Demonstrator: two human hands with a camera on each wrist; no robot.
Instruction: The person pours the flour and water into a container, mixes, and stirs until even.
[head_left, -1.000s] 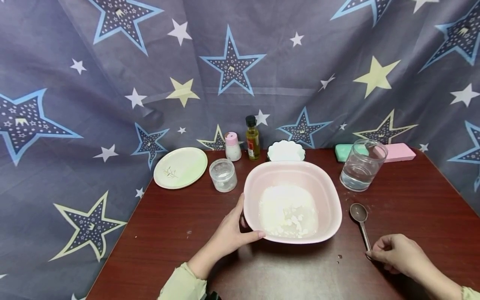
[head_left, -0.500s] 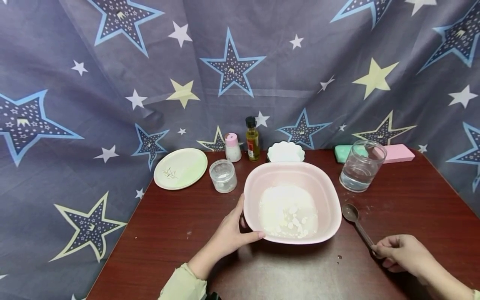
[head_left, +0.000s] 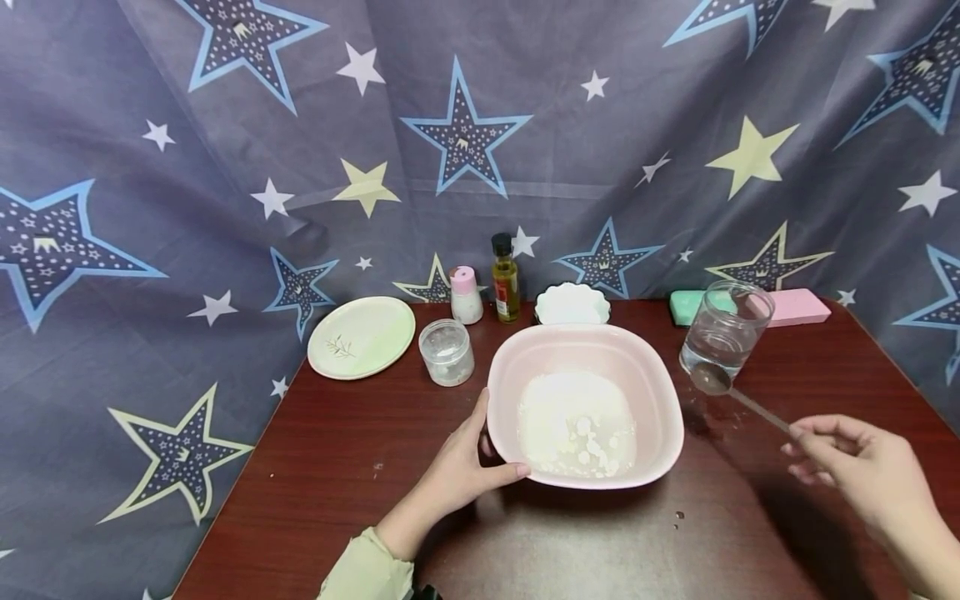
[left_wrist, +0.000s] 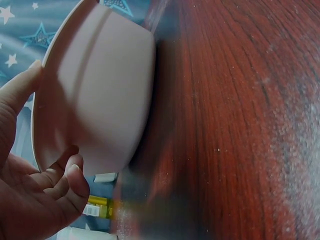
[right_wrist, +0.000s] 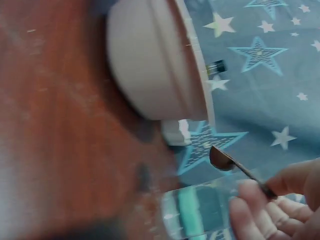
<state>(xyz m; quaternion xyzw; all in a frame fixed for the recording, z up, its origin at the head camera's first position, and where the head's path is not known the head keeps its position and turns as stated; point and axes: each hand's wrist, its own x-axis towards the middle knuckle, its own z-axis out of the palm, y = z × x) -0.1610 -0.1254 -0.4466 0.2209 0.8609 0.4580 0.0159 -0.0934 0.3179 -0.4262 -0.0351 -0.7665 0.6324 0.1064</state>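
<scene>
Your right hand (head_left: 862,467) is the nearer one to the glass jar (head_left: 738,321), which stands short of the table's (head_left: 600,542) back edge, toward its back right corner. You pinch the end of the spoon's (head_left: 718,383) handle between thumb and fingers, so the hand is narrow on it, over the table's right side. The spoon's long axis slants away from your fingers, leftward and toward the back edge, its cup end leading. That cup overlaps the lower front of the jar in the head view; whether they touch, you cannot tell. Its shadow falls apart from it, so the spoon seems clear of the table. To the left of the cup, well apart from your right hand, the pink bowl (head_left: 660,408) sits toward the middle of the table, white material inside. Your left hand (head_left: 461,467) grips its near left corner, thumb at the rim, fingers curled against the outer wall
</scene>
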